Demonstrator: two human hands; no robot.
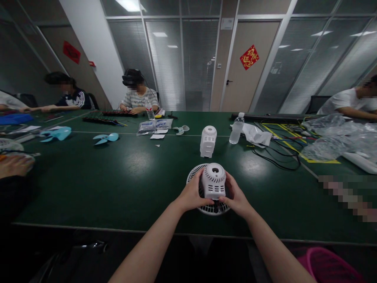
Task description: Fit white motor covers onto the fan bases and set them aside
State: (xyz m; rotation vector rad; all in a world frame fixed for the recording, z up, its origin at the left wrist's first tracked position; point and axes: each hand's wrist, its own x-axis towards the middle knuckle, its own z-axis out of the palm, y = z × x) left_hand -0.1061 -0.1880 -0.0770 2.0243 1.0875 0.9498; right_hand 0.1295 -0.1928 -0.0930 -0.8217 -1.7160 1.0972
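At the far left, another person's hand (14, 166) is by a round white guard (11, 144). A blue tray (16, 119) is farther back on the green table (123, 188). Next come two blue fan blades, one (60, 133) nearer the edge and one (111, 137) to the right of it. Behind them, a person in a striped top (143, 97) sits across from me, with a small clear bottle (149, 110) close by. Some shiny packets (147, 127) lie in front of that bottle, and a pale fan blade (183, 129) is just to the right.

Now my left hand (191, 193) hugs the left side of a white cover (214, 186), with my thumb at its low front edge. The cover is right in front of me, over a round fan grille (193, 173); I can't tell if they touch. One more white cover (208, 140) stands behind it. My right hand (238, 199) grips the other side, so the cover is squeezed between my two hands.

To the right, a water bottle (236, 131) stands by a white bag (257, 135). Then there are black wires (277, 165), a pink basket (331, 264) down low, and crinkly clear plastic (338, 137).
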